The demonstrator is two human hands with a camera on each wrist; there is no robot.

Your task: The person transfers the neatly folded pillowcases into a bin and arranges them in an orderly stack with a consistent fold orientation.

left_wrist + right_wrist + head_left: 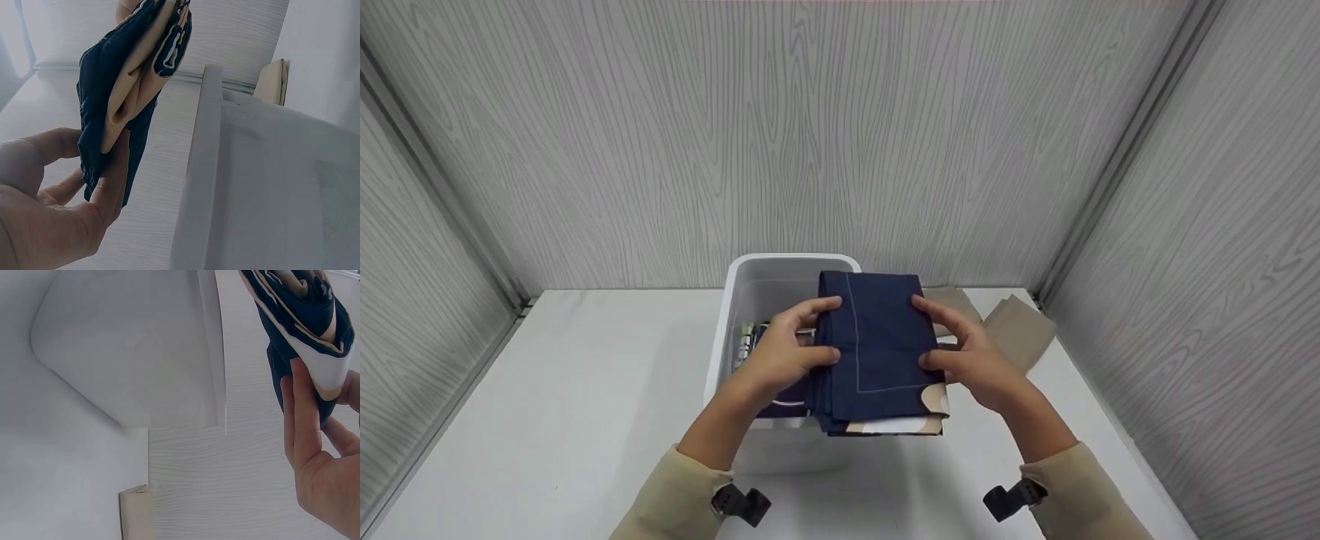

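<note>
A folded navy cloth [889, 337] with a thin pale stitched line and beige and white patches at its lower corner is held up between both hands. My left hand [784, 349] grips its left edge, and my right hand [971, 352] pinches the right edge. Layered folds of navy, beige and white show along the cloth's sides in both wrist views. Behind and below it stands a white plastic bin [721, 352], its right part hidden by the cloth. Inside the bin lie other dark folded fabrics [789, 401], partly covered by the left hand.
Two folded beige pieces [1020, 330] [952, 304] lie on the white table [600, 420] to the right of the bin. Grey wood-grain panels [795, 135] enclose the table at the back and on both sides.
</note>
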